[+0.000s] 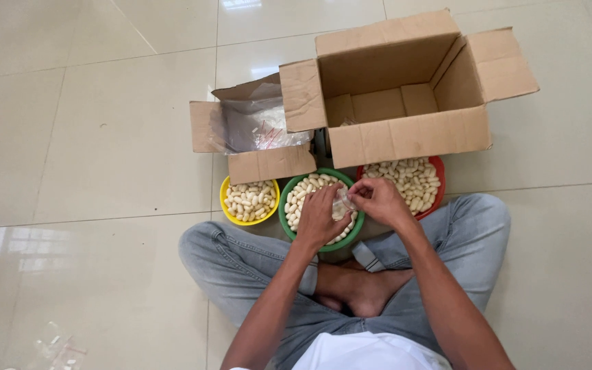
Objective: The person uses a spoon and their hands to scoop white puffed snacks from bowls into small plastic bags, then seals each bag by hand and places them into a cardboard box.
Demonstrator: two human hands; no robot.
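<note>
- Centrally, left hand [320, 218] and right hand [378, 200] meet over the green bowl [286, 218]; fingers of both are pinched on a small clear bag [342, 201] held between them.
- Bag: thin, see-through, its contents too small to tell; it hangs over the bowl's 3 o'clock side.
- Green bowl: on the floor just ahead of the crossed legs, filled with pale oval pieces [304, 192].
- Yellow bowl [225, 202]: at 9 o'clock of the green one, just beside it, same pale pieces inside.
- Red bowl [437, 168]: at 2 o'clock of the green one, same filling, partly under the big box.
- Big box [409, 133]: open cardboard, flaps up, at 12 to 1 o'clock, mostly bare inside.
- Small box [270, 164]: open cardboard at 11 o'clock, holding clear plastic bags [255, 120].
- Floor [90, 137]: glossy pale tile; a few clear bags [59, 349] lie at 8 o'clock, well apart.
</note>
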